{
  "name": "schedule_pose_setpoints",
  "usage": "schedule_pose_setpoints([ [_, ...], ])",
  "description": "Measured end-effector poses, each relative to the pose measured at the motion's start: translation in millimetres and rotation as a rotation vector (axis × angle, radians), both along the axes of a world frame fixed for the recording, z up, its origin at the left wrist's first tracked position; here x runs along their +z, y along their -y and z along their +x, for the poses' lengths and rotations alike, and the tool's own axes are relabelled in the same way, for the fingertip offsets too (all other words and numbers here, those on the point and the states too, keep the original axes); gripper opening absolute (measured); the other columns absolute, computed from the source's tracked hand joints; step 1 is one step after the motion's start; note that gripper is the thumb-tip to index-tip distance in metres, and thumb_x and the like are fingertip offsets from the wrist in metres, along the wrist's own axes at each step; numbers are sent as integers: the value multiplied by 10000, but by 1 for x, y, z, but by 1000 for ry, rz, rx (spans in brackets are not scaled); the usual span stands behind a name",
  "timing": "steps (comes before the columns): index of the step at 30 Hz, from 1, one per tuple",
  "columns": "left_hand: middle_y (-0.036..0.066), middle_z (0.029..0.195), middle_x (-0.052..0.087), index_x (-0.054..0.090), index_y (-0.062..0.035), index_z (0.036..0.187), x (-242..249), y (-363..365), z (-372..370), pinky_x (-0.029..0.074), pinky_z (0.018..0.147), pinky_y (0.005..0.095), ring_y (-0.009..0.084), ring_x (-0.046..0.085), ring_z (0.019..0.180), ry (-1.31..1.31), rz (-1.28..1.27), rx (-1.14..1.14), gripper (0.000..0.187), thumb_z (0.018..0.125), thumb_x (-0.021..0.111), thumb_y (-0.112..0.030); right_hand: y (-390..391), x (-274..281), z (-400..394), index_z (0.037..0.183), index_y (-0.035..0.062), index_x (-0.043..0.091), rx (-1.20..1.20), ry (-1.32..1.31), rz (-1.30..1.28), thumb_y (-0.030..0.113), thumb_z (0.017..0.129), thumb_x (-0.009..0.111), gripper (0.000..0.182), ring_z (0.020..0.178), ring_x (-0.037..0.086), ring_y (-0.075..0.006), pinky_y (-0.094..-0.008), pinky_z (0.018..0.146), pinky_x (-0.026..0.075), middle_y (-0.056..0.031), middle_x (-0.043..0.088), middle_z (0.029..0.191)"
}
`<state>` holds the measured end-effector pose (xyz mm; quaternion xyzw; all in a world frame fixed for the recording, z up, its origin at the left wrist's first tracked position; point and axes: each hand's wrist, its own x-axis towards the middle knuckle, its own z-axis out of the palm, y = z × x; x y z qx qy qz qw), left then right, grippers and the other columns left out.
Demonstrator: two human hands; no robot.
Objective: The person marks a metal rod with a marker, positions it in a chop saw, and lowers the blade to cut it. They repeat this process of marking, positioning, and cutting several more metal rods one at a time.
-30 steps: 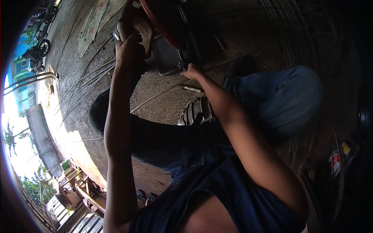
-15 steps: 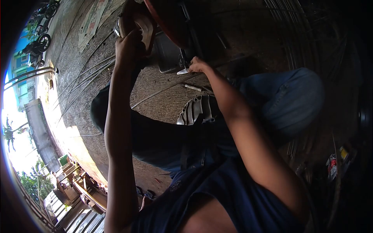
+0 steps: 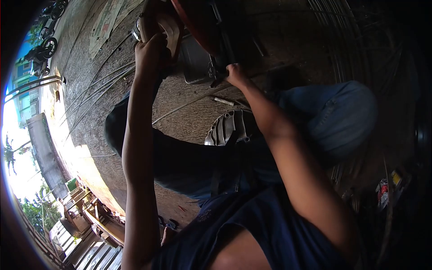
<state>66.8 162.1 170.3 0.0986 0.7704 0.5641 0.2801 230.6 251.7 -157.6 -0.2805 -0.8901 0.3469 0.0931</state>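
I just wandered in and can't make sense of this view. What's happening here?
A person crouches on rough ground, working on a machine with a red part at the top of the view. The left hand grips a pale piece at its edge, and the right hand is closed at the grey metal box below it. A ribbed metal cover lies by the knee, beside long thin rods.

your left hand (image 3: 150,51) grips a pale, smooth, slightly shiny part (image 3: 167,31), plastic or metal, can't tell. your right hand (image 3: 236,74) is at a dull grey metal box (image 3: 195,60). red body panel (image 3: 193,22) looks glossy. ribbed cover (image 3: 229,128) is bare cast metal, satin sheen. ground (image 3: 180,103) is rough, gritty. jeans (image 3: 333,117) are matt denim cloth.
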Motion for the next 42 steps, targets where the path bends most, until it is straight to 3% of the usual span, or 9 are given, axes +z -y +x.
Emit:
schedule_pose_setpoints([
  [6,23,608,528,577,-14,752,-3,2,-3,399,402,258,107,516,456,35,18,22,148,798,634,-143,29,88,-14,989,-32,672,79,500,-370,334,676,709,483,1028,631,-364,-457,880,509,-269,651,1045],
  [10,17,608,521,573,-15,770,-1,-1,2,389,395,255,102,508,452,41,58,15,139,797,634,-137,14,51,-21,945,1,713,99,567,-501,397,665,727,485,1009,650,-332,-423,868,513,-224,677,1031],
  [14,18,601,520,567,-21,771,2,-1,3,380,377,253,101,504,438,23,33,27,132,801,625,-135,-12,39,-15,923,-11,704,176,495,-600,399,603,845,539,1006,649,-316,-404,856,514,-213,680,1029],
  [20,11,571,501,542,-43,738,6,-5,9,379,368,249,100,491,423,-21,29,29,133,819,593,-136,5,12,3,933,7,656,-104,203,41,295,649,828,439,892,650,-364,-446,820,525,-201,661,918],
  [25,9,580,507,548,-44,756,4,-2,8,381,384,243,101,494,431,25,41,17,124,816,597,-141,13,47,-27,727,11,696,66,528,-417,594,616,751,596,793,679,-278,-402,734,527,-199,681,786],
  [34,24,596,515,567,-20,785,6,-5,8,389,389,261,112,507,439,13,34,37,143,810,615,-152,11,41,-14,839,8,707,-2,359,-494,474,651,807,512,860,679,-316,-435,799,518,-189,698,865],
  [39,71,636,560,582,24,786,-6,0,-7,439,408,283,152,553,456,21,0,26,214,791,641,-182,-41,-9,16,902,-4,696,-436,58,678,327,695,802,404,875,669,-281,-400,783,509,-177,696,895],
  [41,82,647,572,588,35,792,-10,0,-10,454,420,287,161,567,463,-5,3,21,233,785,648,-190,-61,55,10,937,-8,692,-219,295,-556,313,680,806,427,911,664,-267,-385,797,507,-164,698,916],
  [42,93,657,584,593,47,799,-12,1,-12,469,432,292,171,582,471,-35,5,-1,254,779,655,-198,-53,63,5,937,-8,692,-200,300,-550,313,680,806,427,911,664,-267,-385,797,507,-164,698,916],
])
